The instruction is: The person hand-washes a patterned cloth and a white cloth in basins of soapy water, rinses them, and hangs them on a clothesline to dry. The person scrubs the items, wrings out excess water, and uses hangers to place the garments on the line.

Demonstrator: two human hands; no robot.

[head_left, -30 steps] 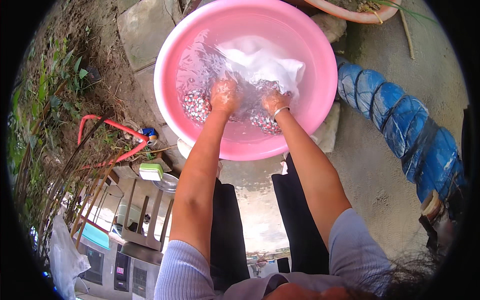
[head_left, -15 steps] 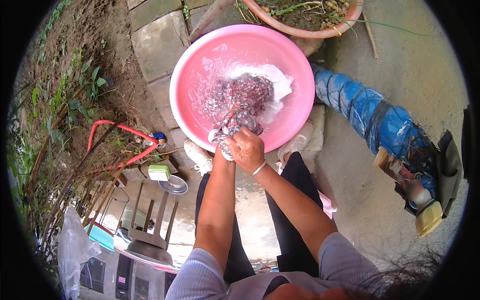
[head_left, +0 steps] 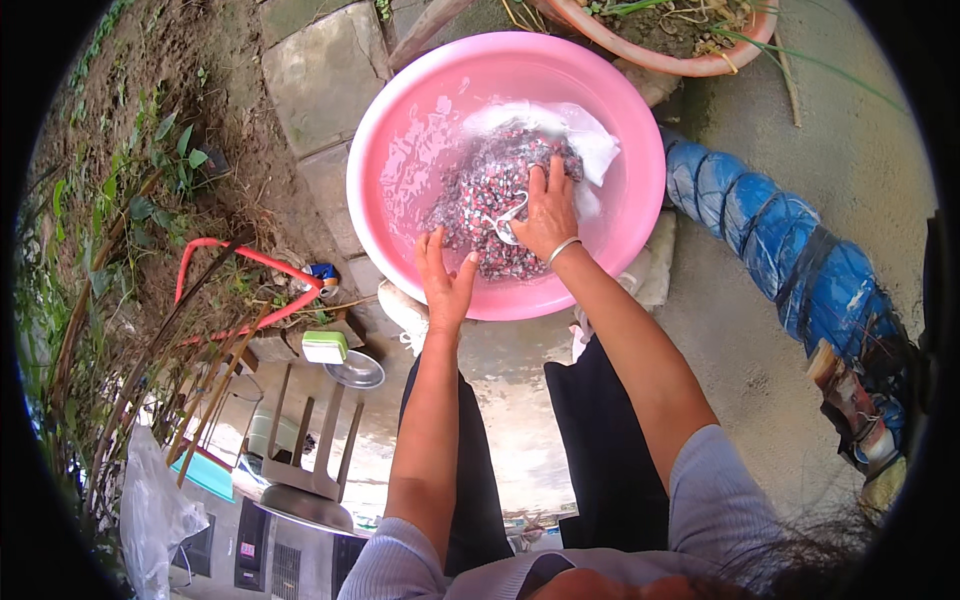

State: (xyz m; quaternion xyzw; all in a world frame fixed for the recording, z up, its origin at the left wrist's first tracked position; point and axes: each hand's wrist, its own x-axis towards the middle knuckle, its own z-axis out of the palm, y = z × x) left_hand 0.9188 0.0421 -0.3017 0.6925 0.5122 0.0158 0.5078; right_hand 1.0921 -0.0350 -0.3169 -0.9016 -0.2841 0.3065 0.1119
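A big pink basin point(head_left: 390, 130) of soapy water stands on the ground in front of me. A patterned red, white and dark cloth point(head_left: 480, 190) lies wet in it, with a white cloth point(head_left: 590, 145) under its far side. My right hand point(head_left: 545, 210), with a bangle at the wrist, presses flat on the patterned cloth, fingers spread. My left hand point(head_left: 445, 280) hovers open at the basin's near rim, palm down, touching the cloth's near edge or just above it.
A roll wrapped in blue plastic point(head_left: 790, 260) lies to the right. A terracotta planter point(head_left: 660, 55) sits behind the basin. On the left are stone slabs point(head_left: 310, 70), a red hose point(head_left: 240, 260), a green soap bar point(head_left: 325, 345) next to a metal dish point(head_left: 355, 370), and plants.
Both hands had been lifting the bunched cloth at the basin's near rim; now the cloth lies spread in the water, my right hand is flat on it and my left has let go.
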